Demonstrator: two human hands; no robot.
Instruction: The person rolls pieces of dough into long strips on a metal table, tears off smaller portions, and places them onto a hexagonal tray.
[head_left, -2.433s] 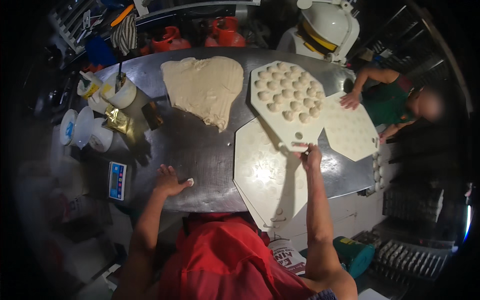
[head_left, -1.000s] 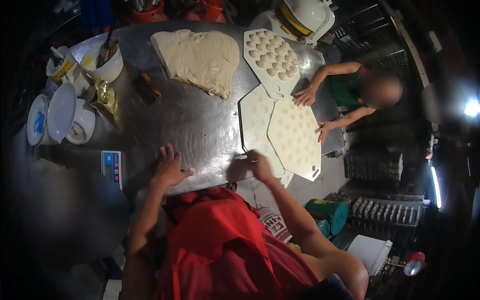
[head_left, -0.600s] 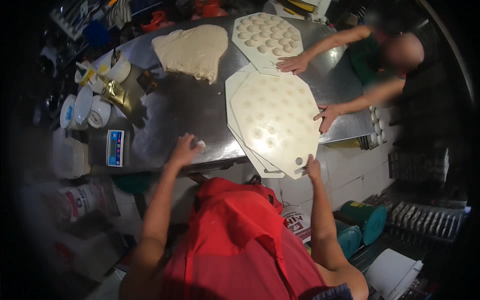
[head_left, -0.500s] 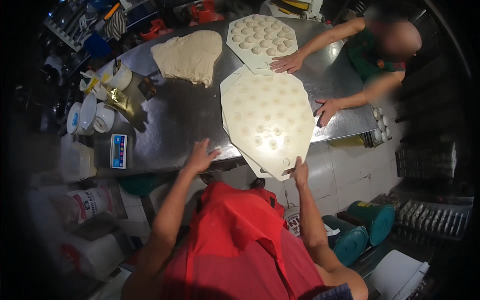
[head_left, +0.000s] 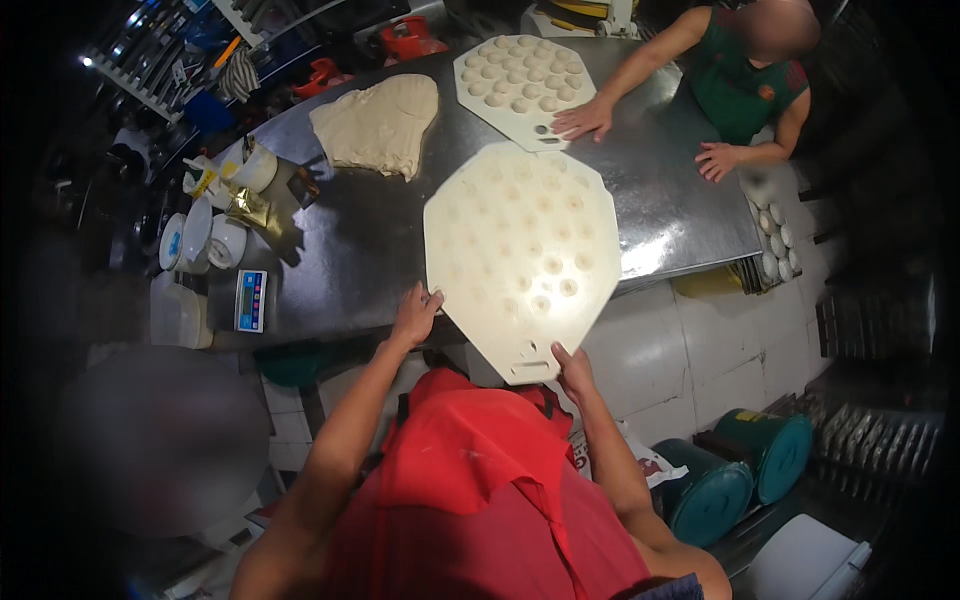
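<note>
Out front, right hand (head_left: pixel 575 373) clamps a dimpled cream board (head_left: pixel 520 240) (left hand (head_left: pixel 413 318): grip unclear).

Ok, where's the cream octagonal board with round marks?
Head view: the marked board is just right of centre, overhanging the metal table, nearer than the dough-ball board, left hand at its left edge, right hand by its handle.

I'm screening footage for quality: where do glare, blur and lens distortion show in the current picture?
Head view: strong glare on the steel table, right of the nearer white board, which carries a softer sheen; head view: the co-worker's head and a round patch at lower left are blurred; head view: the table's far edge bows, probably from the fisheye, and the corners darken.
</note>
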